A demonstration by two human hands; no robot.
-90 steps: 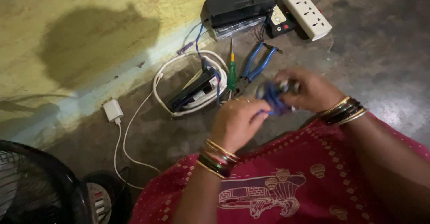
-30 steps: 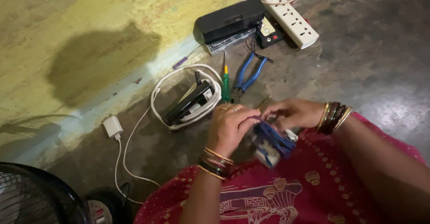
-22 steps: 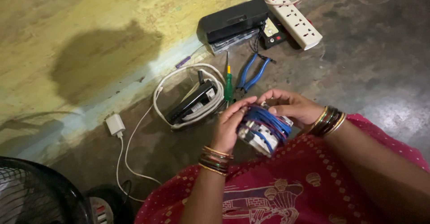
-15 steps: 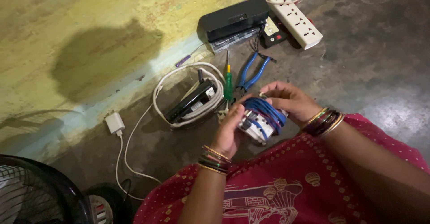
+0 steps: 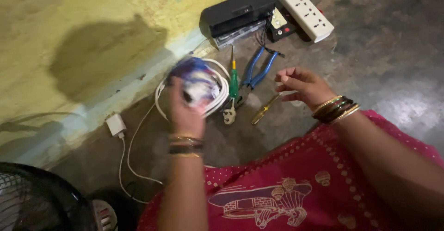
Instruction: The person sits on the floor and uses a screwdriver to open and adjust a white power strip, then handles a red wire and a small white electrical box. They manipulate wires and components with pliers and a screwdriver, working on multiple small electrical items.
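Near the middle of the frame our left hand (image 5: 185, 111) is raised above the coiled white cable (image 5: 217, 97), fingers clamped on a blurred blue and white bundle (image 5: 198, 79); what it is made of we cannot tell. Our right hand (image 5: 303, 85), right of centre, hovers empty with fingers apart and slightly curled, just above the blue pliers (image 5: 256, 71) and a yellow screwdriver (image 5: 264, 109) on the floor.

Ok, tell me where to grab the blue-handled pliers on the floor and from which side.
Take the pliers by the two blue handles, which lie splayed and bare toward the black box. Come from above on the right, where the open right hand hovers; the jaw end lies close beside the green screwdriver and white cable coil, so it is probably awkward to grip.
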